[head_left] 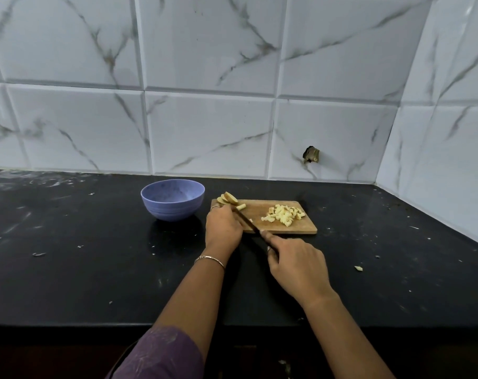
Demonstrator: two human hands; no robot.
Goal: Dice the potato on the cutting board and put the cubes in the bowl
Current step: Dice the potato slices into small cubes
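Observation:
A wooden cutting board (262, 214) lies on the black counter. Potato slices (228, 198) lean at its far left corner, and one cut strip (241, 206) lies beside them. A pile of several pale cubes (283, 214) sits on the board's right half. My left hand (223, 228) rests on the board's left end, fingers curled over potato pieces that it mostly hides. My right hand (295, 265) grips the handle of a knife (247, 222), whose blade slants across the board beside my left fingers. The purple bowl (173, 199) stands left of the board and looks empty.
The black counter (82, 255) is speckled with small white scraps. One potato bit (358, 268) lies on the counter to the right. A marble-tiled wall runs behind and along the right side, with a hole in one tile (311, 154).

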